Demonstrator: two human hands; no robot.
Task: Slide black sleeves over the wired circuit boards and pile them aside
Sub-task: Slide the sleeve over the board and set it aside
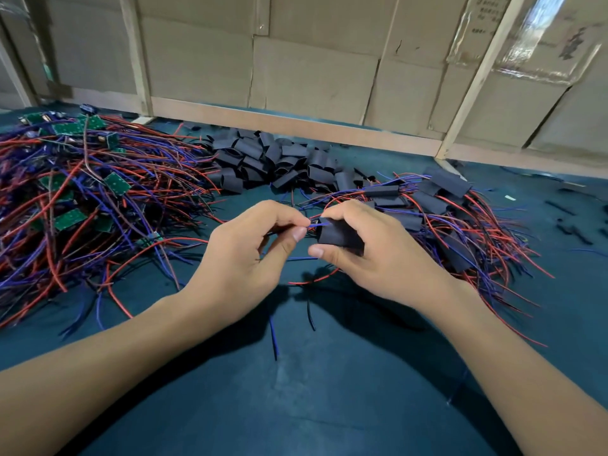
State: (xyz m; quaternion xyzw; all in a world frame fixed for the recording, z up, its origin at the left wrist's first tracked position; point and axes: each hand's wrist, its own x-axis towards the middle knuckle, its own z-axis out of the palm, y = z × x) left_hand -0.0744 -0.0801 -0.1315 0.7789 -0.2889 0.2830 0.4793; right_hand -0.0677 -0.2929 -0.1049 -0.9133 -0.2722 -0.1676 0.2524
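Hands meeting over the dark green table [329, 406], one sleeve between them.

The right hand [378, 255] grips a black sleeve [339, 235] in curled fingers; the left hand [250, 255] pinches the blue wire [314, 225] at its opening. Bare boards [82, 179] are heaped left, loose sleeves [273, 159] behind, sleeved ones [444, 205] right.

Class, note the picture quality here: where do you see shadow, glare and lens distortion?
Head view: shadows of both arms fall dark on the green table; glare streaks the clear plastic sheet at top right; wide-angle distortion bows the wooden rail and tilts the posts; far corners look soft.
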